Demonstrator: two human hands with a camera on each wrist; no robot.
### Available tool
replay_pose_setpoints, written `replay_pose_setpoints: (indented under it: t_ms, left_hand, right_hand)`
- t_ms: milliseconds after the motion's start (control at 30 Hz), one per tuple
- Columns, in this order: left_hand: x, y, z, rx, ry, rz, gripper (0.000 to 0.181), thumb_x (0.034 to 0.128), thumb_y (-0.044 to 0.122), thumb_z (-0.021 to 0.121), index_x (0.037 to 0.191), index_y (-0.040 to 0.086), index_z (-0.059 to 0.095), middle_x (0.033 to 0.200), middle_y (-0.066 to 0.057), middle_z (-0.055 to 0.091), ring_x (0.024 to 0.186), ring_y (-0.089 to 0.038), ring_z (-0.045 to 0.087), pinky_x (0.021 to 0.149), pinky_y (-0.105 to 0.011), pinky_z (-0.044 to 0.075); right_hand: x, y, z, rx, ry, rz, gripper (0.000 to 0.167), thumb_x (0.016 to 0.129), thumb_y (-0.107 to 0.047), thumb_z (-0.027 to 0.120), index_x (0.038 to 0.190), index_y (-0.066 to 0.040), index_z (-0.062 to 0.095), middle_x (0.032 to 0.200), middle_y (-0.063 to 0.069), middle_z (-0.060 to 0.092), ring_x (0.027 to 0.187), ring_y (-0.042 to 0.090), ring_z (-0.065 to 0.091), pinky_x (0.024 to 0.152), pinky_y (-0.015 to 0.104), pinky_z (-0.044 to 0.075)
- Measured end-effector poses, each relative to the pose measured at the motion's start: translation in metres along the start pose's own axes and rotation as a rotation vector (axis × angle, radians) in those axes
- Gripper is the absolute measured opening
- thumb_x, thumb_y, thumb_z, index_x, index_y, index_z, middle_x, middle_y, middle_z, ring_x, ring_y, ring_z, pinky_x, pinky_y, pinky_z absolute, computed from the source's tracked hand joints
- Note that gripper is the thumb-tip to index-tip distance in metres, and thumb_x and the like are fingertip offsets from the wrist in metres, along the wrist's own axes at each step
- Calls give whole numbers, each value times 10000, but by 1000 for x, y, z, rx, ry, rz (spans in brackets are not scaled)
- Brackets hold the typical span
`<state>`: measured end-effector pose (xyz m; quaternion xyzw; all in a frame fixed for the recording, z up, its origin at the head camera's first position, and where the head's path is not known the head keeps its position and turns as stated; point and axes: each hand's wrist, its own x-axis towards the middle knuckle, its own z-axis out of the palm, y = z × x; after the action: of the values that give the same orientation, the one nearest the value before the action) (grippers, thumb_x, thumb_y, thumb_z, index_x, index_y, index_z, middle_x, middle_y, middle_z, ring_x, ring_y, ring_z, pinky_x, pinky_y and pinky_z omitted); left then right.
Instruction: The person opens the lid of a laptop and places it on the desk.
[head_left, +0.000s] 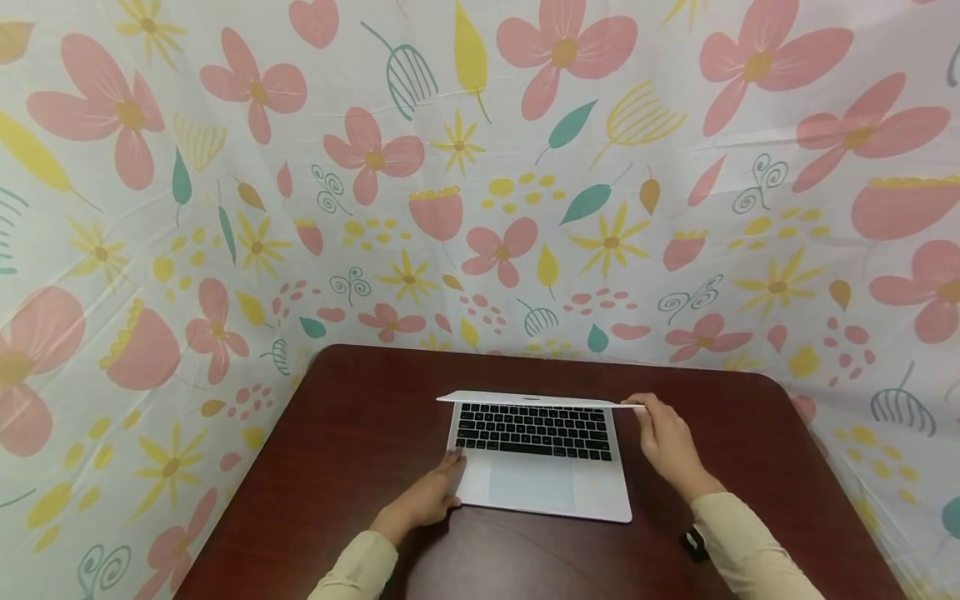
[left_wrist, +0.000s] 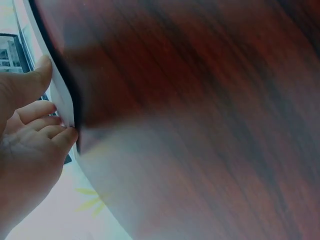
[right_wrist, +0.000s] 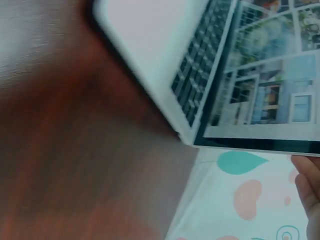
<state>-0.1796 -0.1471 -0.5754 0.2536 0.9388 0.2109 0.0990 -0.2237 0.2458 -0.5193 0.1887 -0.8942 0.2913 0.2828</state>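
A silver laptop (head_left: 480, 486) with a black keyboard (head_left: 532, 431) sits on the table. Its lid (head_left: 540, 400) is partly raised and tilts forward over the back keys, showing mostly its edge in the head view. My right hand (head_left: 667, 437) holds the lid's right corner; in the right wrist view, its fingers lie at the edge of the lit screen (right_wrist: 275, 85), which displays several pictures. At the base's left side, my left hand (head_left: 427, 493) grips the edge near the front corner, thumb and bent fingers against it, as the left wrist view also shows.
The laptop stands on a dark red-brown wooden table (head_left: 360, 392) with rounded far corners. Behind it and to both sides hangs a white cloth (head_left: 495, 275) with flowers and leaves. A black band (head_left: 693, 545) is on the right wrist.
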Motion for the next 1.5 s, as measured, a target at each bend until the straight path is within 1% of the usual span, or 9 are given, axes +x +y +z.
replay_pose_setpoints:
  t_ms: [133, 300, 533, 767, 900, 1000, 1200, 1333, 1500]
  left_hand:
    - [0, 1, 0, -6, 7, 4, 644, 873, 50, 678, 1414, -115, 371, 1516, -264, 282, 1393, -407, 274, 1091, -473, 315]
    - [1, 2, -1, -13, -10, -30, 642, 875, 46, 676, 1424, -93, 374, 1525, -240, 282, 1402, -379, 276, 1095, -460, 314]
    - [2, 1, 1, -24, -9, -35, 640, 870, 36, 674, 1421, -96, 376, 1524, -241, 284, 1407, -373, 269, 1103, -461, 299]
    - [1, 1, 1, -29, -8, -33, 635, 868, 41, 678, 1416, -95, 386, 1520, -243, 293, 1407, -372, 271, 1106, -460, 294]
    - [1, 1, 1, -33, -10, -37, 634, 869, 43, 678, 1417, -91, 388, 1524, -238, 289, 1410, -362, 268, 1107, -454, 295]
    - [1, 1, 1, -39, -15, -43, 637, 874, 47, 676, 1423, -87, 382, 1530, -232, 279, 1415, -354, 261, 1108, -450, 294]
    - [2, 1, 1, -40, -16, -41, 639, 879, 48, 671, 1430, -82, 373, 1534, -227, 273, 1418, -351, 256, 1109, -452, 295]
    - [2, 1, 1, -38, -14, -32, 637, 876, 38, 670, 1426, -88, 375, 1528, -237, 280, 1414, -360, 261, 1107, -459, 294]
    - [2, 1, 0, -35, -12, -22, 636, 873, 30, 672, 1422, -94, 376, 1523, -243, 285, 1410, -368, 266, 1104, -463, 296]
  right_hand:
    - [16, 0, -3, 22, 15, 37, 97, 979, -11, 501, 1047, 8, 567, 729, 106, 577, 602, 234, 480, 551, 451, 410]
    - [36, 2, -4, 42, 23, 99, 119, 995, -51, 490, 1034, 17, 579, 720, 136, 589, 568, 226, 466, 560, 444, 411]
    - [57, 11, 0, 71, 36, 171, 210, 1015, -132, 481, 963, 42, 587, 788, 206, 618, 671, 378, 582, 629, 540, 452]
    - [71, 17, 3, 99, 29, 263, 345, 1035, -258, 443, 998, 40, 612, 799, 195, 623, 714, 346, 578, 657, 465, 433]
    - [78, 21, 7, 132, 39, 286, 374, 1034, -288, 441, 971, 39, 612, 801, 203, 631, 686, 322, 568, 618, 423, 406]
    - [83, 24, 10, 140, 53, 300, 394, 1032, -308, 442, 908, 33, 596, 751, 182, 604, 624, 278, 515, 586, 392, 379]
    - [95, 28, 17, 116, 119, 311, 380, 1022, -283, 478, 799, 17, 551, 667, 144, 526, 592, 267, 450, 581, 381, 354]
    - [102, 29, 22, 105, 152, 321, 344, 1015, -242, 500, 851, 50, 578, 677, 162, 523, 602, 284, 454, 582, 383, 357]
    - [109, 30, 29, 134, 166, 392, 350, 1018, -259, 492, 945, 67, 596, 736, 189, 544, 659, 303, 474, 618, 390, 368]
